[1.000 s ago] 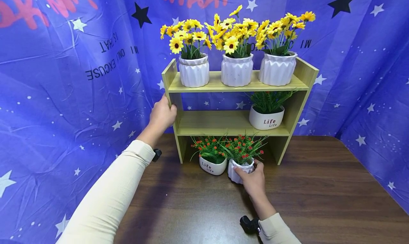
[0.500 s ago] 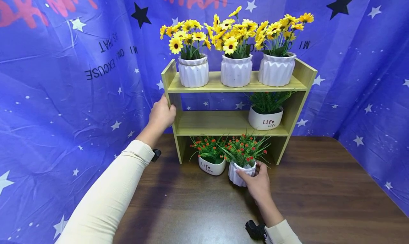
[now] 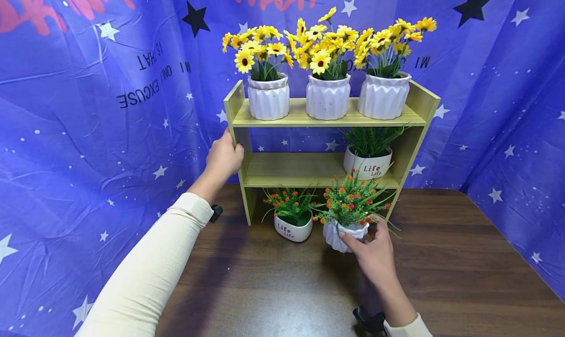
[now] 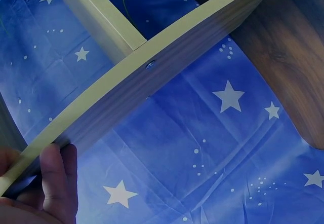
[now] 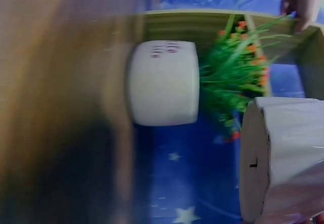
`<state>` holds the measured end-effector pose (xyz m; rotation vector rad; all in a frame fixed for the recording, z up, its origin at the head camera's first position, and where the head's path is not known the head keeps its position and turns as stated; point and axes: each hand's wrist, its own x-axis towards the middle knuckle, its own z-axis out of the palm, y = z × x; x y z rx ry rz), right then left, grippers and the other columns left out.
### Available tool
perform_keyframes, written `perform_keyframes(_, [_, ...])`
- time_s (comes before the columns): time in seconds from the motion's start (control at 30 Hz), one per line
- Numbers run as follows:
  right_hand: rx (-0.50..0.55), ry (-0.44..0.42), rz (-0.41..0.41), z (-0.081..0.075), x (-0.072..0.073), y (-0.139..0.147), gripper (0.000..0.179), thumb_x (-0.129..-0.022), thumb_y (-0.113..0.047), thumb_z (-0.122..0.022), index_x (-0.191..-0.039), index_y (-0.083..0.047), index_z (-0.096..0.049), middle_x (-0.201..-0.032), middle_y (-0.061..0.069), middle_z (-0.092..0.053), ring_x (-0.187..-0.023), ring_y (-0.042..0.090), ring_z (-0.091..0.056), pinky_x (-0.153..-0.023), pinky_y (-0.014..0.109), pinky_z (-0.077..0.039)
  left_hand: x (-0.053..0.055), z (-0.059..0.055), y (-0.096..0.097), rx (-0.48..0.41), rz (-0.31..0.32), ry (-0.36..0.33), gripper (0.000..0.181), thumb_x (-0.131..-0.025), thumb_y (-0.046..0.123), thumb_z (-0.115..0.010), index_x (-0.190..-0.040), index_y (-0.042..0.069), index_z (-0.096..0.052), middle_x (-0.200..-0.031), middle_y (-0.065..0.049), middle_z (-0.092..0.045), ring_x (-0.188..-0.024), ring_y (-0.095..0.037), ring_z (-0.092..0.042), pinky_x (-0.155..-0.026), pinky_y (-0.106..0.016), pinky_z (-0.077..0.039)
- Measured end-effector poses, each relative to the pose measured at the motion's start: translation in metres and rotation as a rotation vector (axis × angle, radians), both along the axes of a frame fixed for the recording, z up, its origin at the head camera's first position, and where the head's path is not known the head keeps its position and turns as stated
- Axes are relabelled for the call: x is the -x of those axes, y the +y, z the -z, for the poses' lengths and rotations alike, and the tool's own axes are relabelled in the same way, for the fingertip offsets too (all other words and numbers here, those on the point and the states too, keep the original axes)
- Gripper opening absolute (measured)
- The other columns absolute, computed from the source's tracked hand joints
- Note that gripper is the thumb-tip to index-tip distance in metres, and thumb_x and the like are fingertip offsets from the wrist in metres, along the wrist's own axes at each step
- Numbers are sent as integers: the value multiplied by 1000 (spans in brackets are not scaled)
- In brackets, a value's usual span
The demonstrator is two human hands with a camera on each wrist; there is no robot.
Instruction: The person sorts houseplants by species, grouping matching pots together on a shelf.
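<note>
My left hand [image 3: 225,156] grips the left side panel of a light wooden shelf [image 3: 287,170]; in the left wrist view its fingers wrap the edge of the side panel [image 4: 106,89]. Between thumb and fingers my right hand [image 3: 375,253] holds a white ribbed flower pot [image 3: 342,235] with small red-orange flowers and grass. The pot hangs in front of the bottom compartment, its base [image 5: 254,165] showing in the right wrist view. To its left, a white "Life" planter [image 3: 293,229] with red flowers stands at the bottom of the shelf.
Three white pots of yellow flowers, the middle one [image 3: 327,97] included, stand on the top board. Another "Life" planter [image 3: 367,163] sits at the right of the middle board. A brown wooden table [image 3: 441,258] lies below; a blue star-patterned curtain [image 3: 110,145] hangs behind.
My right hand has lifted the ribbed flower pot and moved it to the right, away from the "Life" planter beside it. My left hand has stayed on the shelf.
</note>
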<state>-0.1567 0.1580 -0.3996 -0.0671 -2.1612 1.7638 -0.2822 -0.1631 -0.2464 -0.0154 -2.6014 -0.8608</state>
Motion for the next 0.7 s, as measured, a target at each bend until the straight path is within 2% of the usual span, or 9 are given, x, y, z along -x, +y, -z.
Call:
perform_keyframes(0.17, [27, 66, -38, -32, 6, 1, 72, -79, 0, -80, -135, 0, -35, -119, 20, -58, -101, 11, -59, -78, 17, -51, 0, 0, 0, 2, -2, -2, 37, -97, 20, -49, -131, 6, -48, -119, -27, -64, -110, -47, -61, -85, -61, -46])
perform_keyframes(0.27, [41, 107, -58, -51, 18, -1, 71, -80, -1, -79, -135, -1, -34, -119, 20, -58, -103, 17, -59, -77, 18, -52, 0, 0, 0, 2, 2, -6, 37, -97, 19, -49, -132, 6, -48, -118, -27, -64, -108, -47, -61, -84, -60, -47])
perform_keyframes(0.37, [13, 110, -45, -65, 35, -6, 73, -81, -10, -81, -137, -2, -34, -121, 20, -57, -107, 23, -59, -74, 18, -52, 0, 1, -1, 1, 5, -9, 37, -97, 19, -49, -132, 6, -49, -116, -27, -65, -107, -46, -62, -83, -60, -47])
perform_keyframes(0.5, [-40, 74, -24, -77, 58, -13, 79, -80, -21, -83, -139, -1, -35, -129, 20, -53, -115, 27, -56, -80, 25, -51, 1, 1, -2, 5, -2, 2, 35, -97, 19, -49, -129, 6, -49, -116, -27, -65, -107, -47, -62, -83, -60, -47])
perform_keyframes(0.63, [-45, 59, -27, -82, 74, -15, 80, -80, -22, -83, -140, 0, -35, -134, 21, -51, -120, 29, -54, -88, 39, -50, 0, 0, -1, 10, -5, 8, 31, -97, 20, -49, -124, 7, -50, -115, -27, -65, -107, -48, -61, -82, -61, -47])
perform_keyframes(0.7, [-68, 56, -8, -83, 79, -15, 79, -80, -23, -83, -139, 0, -36, -134, 22, -52, -120, 30, -54, -89, 41, -49, 0, 0, 0, 12, -2, 4, 30, -97, 20, -48, -124, 7, -49, -116, -28, -64, -107, -48, -61, -82, -60, -47])
